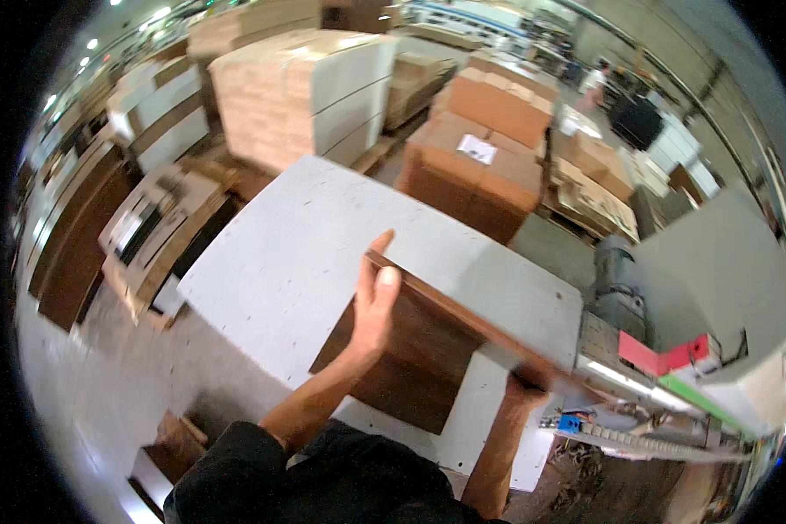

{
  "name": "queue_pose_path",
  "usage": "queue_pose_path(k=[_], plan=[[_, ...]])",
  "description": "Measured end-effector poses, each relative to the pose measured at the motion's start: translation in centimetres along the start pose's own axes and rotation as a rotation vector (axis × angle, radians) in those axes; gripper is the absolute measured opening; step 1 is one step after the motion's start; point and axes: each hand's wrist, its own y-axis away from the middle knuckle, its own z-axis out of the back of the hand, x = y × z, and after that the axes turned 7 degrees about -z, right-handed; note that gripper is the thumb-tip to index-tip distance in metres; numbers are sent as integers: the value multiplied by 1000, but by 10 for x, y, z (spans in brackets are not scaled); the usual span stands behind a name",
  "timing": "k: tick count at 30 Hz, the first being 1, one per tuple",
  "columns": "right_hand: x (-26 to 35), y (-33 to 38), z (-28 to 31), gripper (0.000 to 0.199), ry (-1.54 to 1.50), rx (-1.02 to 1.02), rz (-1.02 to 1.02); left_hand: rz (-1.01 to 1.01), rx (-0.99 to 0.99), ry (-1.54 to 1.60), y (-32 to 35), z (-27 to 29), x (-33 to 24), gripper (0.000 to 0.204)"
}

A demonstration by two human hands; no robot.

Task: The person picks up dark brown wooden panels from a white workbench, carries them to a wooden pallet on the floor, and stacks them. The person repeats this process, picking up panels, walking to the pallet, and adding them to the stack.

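A long brown board (463, 307) is tilted up on edge above a white worktable (271, 236). My left hand (377, 306) grips its far left end, the thumb laid over the top edge and a finger showing behind. Toward the other end, my right hand (528, 393) holds the board from below; the fingers there are partly hidden and smeared. Under the board, a dark brown panel (402, 367) shows on the white surface, its far side hidden by the board. The board's right end is blurred next to a machine (620, 375).
The machine carries a red part (672, 354), a green strip (707, 406) and a cable chain (655, 441). Beyond the table stand brown cartons (476, 166) and a wrapped stack of panels (306, 96). Pallet stacks (162, 227) stand left. Brown pieces (170, 454) lie at lower left.
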Motion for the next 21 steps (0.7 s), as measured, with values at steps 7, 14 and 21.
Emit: queue_pose_path(k=[7,14,21], plan=[[-11,9,-9,39,-97,244,-34,214,142,360,10,39,-6,91],[-7,1,-12,41,-135,309,-113,176,184,714,8,56,5,82],[0,-9,-5,44,-188,373,-178,186,156,966,11,55,4,83]])
